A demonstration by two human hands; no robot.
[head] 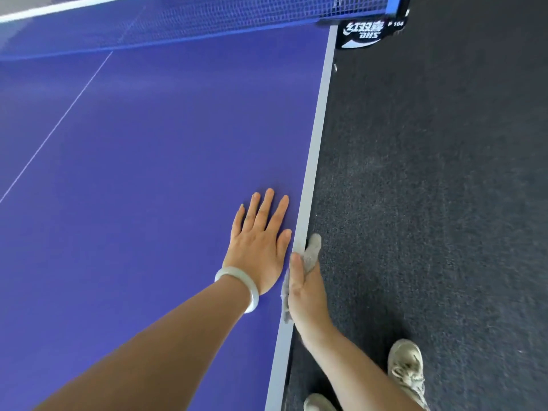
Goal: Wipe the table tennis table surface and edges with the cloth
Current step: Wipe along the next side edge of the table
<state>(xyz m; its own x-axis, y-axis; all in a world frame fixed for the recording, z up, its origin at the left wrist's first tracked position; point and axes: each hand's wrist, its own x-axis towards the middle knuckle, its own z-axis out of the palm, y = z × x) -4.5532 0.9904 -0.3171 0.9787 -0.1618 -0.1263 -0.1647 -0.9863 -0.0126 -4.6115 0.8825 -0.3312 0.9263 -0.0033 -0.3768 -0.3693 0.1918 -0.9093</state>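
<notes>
The left hand (261, 241) lies flat on the blue table (148, 173), palm down, fingers straight and slightly spread, its thumb side just beside the pale grey edge strip (314, 149). The right hand (305, 295) sits immediately to the right of it, wrapped over that edge. Its thumb lies on top and its fingers curl round the side, gripping the grey cloth (312, 253) against the rim. One end of the cloth pokes out ahead of the fingers and another shows behind the thumb.

Ahead of both hands the edge runs straight and unobstructed to the black net clamp (364, 34), where the net (207, 19) crosses. To the left of the left hand the playing surface is bare, marked only by a thin white line (59, 123). To the right of the right hand lies dark carpet (444, 173).

Counted: two hands, one cloth, one pale bracelet (241, 287) on the left wrist, one net, one clamp, and two light shoes (406, 369) on the carpet behind the right hand.
</notes>
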